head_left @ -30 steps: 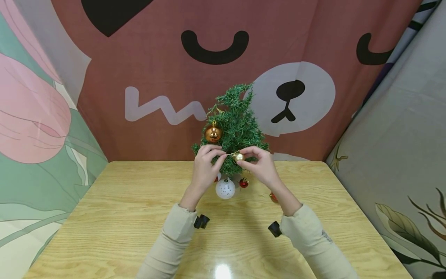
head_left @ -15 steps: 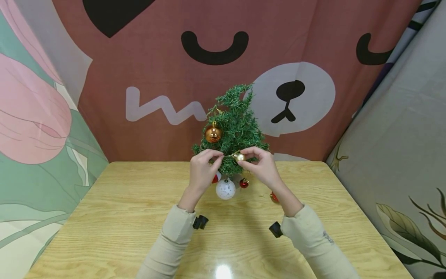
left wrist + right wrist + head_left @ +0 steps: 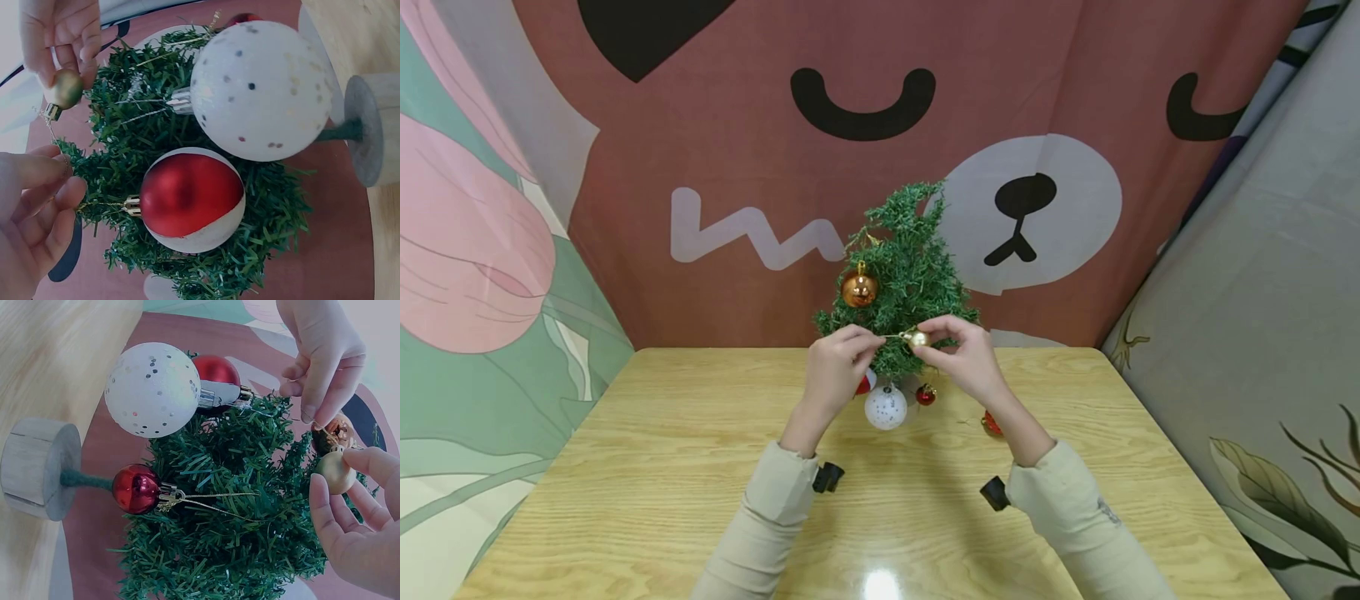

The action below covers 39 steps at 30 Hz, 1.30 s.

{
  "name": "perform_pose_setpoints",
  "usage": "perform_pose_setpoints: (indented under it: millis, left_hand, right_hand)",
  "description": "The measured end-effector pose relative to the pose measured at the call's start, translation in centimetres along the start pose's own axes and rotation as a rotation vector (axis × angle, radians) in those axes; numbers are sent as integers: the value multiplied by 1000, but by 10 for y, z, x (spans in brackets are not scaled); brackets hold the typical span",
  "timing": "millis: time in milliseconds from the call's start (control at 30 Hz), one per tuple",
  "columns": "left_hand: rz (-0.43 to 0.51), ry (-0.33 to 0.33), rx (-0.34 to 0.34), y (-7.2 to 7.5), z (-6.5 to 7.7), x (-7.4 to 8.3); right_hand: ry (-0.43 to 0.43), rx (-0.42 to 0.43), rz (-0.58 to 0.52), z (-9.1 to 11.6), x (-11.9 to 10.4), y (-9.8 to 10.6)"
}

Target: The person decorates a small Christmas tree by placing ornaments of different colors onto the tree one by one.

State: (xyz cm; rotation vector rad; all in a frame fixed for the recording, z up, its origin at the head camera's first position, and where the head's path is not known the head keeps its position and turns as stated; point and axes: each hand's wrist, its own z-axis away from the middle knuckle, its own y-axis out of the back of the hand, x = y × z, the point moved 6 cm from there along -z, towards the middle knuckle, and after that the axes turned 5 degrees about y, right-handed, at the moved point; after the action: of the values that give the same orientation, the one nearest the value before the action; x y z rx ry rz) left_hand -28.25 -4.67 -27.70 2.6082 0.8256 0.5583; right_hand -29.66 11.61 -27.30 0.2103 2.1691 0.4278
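Note:
Between thumb and fingertips, my right hand (image 3: 966,358) holds a small gold bauble (image 3: 337,472) in front of a little green Christmas tree (image 3: 917,267). My left hand (image 3: 833,371) pinches the bauble's thin gold cord, which runs taut between the two hands in the head view. In the left wrist view, the cap of the gold bauble points towards the left fingers (image 3: 44,181). A red and white bauble (image 3: 190,200) hangs close by the left hand. Behind the hands in the right wrist view, a shiny copper bauble (image 3: 337,432) is partly hidden.
A white speckled bauble (image 3: 886,408) and a small red one (image 3: 926,395) hang low on the tree. Its round wooden base (image 3: 40,469) stands on the wood-grain table (image 3: 700,467). Another red ornament (image 3: 992,424) lies beside my right wrist. A printed curtain (image 3: 737,150) hangs behind.
My left hand has shifted slightly down and left, straightening the cord. My right hand and the gold bauble have moved only a touch to the right.

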Motion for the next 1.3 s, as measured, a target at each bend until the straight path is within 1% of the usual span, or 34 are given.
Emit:
perform_pose_setpoints:
  millis: [133, 233, 400, 533, 700, 967, 1200, 1300]
  left_hand:
    - [-77, -28, 1, -1, 1, 1]
    - [-112, -36, 39, 0, 1, 1]
    - [-151, -40, 125, 3, -1, 1]
    - [-190, -34, 159, 3, -4, 2]
    - [-232, -11, 153, 0, -5, 1]
    - [-232, 49, 112, -6, -8, -2]
    - [-246, 101, 105, -8, -10, -4]
    - [-250, 113, 94, -9, -11, -4]
  right_hand:
    - [4, -2, 22, 0, 0, -2]
    - [17, -5, 27, 0, 0, -3]
    - [30, -5, 26, -1, -1, -5]
    - [34, -7, 56, -3, -3, -6]
    - [45, -1, 103, -5, -6, -7]
    - [68, 27, 183, -8, -5, -7]
    - [87, 37, 254, -9, -6, -9]
    - [89, 41, 271, -10, -7, -10]
